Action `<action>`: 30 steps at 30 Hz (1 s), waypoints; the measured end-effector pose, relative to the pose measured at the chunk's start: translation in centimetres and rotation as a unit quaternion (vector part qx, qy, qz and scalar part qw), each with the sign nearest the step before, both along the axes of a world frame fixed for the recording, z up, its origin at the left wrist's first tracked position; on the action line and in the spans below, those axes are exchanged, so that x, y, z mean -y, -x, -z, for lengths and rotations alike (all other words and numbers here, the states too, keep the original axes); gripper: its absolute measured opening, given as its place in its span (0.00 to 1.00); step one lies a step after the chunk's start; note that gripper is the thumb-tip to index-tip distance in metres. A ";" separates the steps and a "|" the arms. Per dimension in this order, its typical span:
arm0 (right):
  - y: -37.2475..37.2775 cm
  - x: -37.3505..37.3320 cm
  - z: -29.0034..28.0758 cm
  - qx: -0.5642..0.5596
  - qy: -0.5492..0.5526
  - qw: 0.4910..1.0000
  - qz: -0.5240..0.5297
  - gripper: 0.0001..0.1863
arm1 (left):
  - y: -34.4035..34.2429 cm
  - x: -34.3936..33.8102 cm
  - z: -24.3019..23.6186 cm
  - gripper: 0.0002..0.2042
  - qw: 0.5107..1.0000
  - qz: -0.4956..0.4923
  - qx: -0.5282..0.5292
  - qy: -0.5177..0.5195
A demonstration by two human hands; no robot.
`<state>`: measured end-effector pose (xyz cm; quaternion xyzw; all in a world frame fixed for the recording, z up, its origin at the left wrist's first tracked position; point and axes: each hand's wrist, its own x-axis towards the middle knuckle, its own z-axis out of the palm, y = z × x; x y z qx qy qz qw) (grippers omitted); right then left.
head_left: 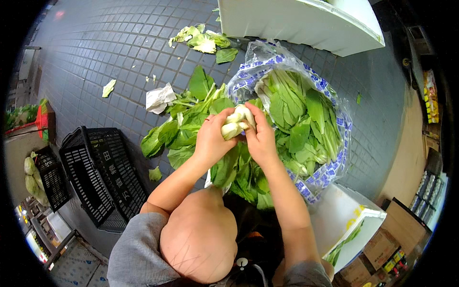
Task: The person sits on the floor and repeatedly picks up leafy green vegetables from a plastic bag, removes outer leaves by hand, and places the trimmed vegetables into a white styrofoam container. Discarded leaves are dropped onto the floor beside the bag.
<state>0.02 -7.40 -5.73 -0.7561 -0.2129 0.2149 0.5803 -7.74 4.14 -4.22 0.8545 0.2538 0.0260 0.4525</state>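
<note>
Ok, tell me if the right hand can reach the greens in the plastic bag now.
Probably yes: the bag is open beside the right hand and its greens lie mostly uncovered, though that hand and the left hand hold pale stalks.

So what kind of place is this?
Probably a vegetable shop or market: there are lots of leafy greens, a black plastic basket and a big white box on the tiled floor.

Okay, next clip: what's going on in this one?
A person's left hand and right hand together hold the pale stem bases of some leafy greens. Loose green leaves spread over the tiled floor around and below the hands. Just to the right, an open plastic bag holds more greens; a black basket is at the left.
</note>
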 end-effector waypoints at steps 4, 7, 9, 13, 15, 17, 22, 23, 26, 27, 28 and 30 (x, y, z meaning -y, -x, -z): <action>-2.4 -0.1 -1.6 0.201 0.068 0.977 -0.033 0.09 | -0.1 -1.9 -0.9 0.27 0.998 0.047 0.017 0.030; -2.2 -0.8 -1.5 0.007 0.023 1.000 0.007 0.06 | 0.7 -4.8 -0.6 0.27 0.959 0.015 -0.012 0.281; -2.5 -1.1 -1.6 -0.212 -0.075 0.970 0.094 0.09 | 1.7 -7.2 -0.3 0.30 0.910 0.009 -0.011 0.414; -1.7 -1.4 0.4 -0.249 0.003 0.968 0.018 0.21 | 5.3 -10.8 0.7 0.37 0.781 -0.040 0.124 0.611; 0.9 -1.7 -0.1 -0.112 0.134 0.979 -0.106 0.35 | 6.5 -11.6 1.3 0.40 0.753 -0.061 0.159 0.636; 1.4 -1.4 0.2 -0.032 0.076 0.993 -0.084 0.45 | 6.7 -11.7 1.2 0.40 0.768 -0.083 0.140 0.620; 2.6 -3.2 -5.5 0.085 0.011 0.990 -0.110 0.51 | 1.8 -7.2 -3.1 0.35 0.821 -0.071 0.145 0.547; 2.2 -3.2 -5.9 0.022 -0.049 0.995 -0.088 0.49 | 0.7 -6.2 -3.9 0.31 0.814 -0.054 0.156 0.557; 0.1 -1.0 -9.2 -0.077 -0.158 0.984 -0.034 0.41 | -2.5 -2.9 -7.5 0.25 0.792 -0.010 0.200 0.577; -0.2 0.2 -9.3 -0.034 -0.175 0.984 -0.013 0.44 | -3.3 -1.7 -8.5 0.22 0.787 0.005 0.196 0.585; -0.5 1.6 -10.0 0.008 -0.188 0.982 0.013 0.46 | -4.0 0.0 -9.7 0.21 0.789 0.003 0.196 0.582; -0.5 4.9 -13.4 0.038 -0.171 0.984 0.040 0.51 | -5.1 4.3 -12.9 0.19 0.793 0.007 0.190 0.579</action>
